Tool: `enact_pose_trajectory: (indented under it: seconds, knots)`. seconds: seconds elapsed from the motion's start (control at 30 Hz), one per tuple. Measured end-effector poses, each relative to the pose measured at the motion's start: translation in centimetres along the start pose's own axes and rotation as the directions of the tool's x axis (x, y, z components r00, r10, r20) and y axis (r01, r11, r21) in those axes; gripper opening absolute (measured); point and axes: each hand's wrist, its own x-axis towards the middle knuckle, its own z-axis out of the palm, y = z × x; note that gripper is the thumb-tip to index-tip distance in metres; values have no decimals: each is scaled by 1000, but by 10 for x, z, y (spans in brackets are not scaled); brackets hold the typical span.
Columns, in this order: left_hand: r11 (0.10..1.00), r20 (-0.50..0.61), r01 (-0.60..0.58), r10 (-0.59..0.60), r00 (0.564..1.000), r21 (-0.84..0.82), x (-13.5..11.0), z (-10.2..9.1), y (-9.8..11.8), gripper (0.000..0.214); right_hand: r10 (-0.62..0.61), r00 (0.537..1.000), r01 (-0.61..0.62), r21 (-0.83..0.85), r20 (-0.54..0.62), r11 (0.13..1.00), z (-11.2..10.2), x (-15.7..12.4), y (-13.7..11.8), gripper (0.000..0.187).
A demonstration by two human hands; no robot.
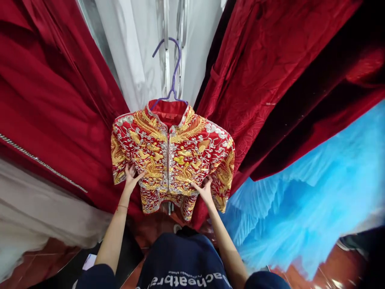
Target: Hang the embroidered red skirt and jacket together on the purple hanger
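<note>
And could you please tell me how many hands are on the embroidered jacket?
2: the left hand touches the embroidered jacket beside one sleeve, and the right hand touches it beside the other. No others show.

Wears a dark navy top (183, 257) with short sleeves (266, 280) in matching navy. Carries large white lettering (189, 281) across the front, inverted in this view and partly cut off, plus a smaller white line, not fully legible. Bears a thin reddish cord bracelet (122, 206) above the left hand (131, 176). Leaves both forearms (116, 237) bare.
</note>
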Motion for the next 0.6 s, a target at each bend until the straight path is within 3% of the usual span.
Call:
enact_pose_trajectory:
  seconds: [0.13,0.23,0.37,0.53,0.6]
  knots:
    - [1000,145,21,-21,989,0,13,1,9,70,30,990,-31,3,140,1000,-8,30,1,63]
    - [999,150,33,-37,988,27,6,-6,9,60,57,977,-42,-78,205,996,-28,38,4,54]
    - [995,48,55,-59,997,89,-18,-13,6,51,98,958,-42,-207,270,977,-50,44,7,61]
    - [983,-166,86,-59,984,163,-56,-2,2,51,120,938,5,-358,324,934,-53,54,4,64]
    - [978,-261,105,-56,964,179,-74,10,1,54,193,917,44,-572,348,819,-48,59,-2,64]
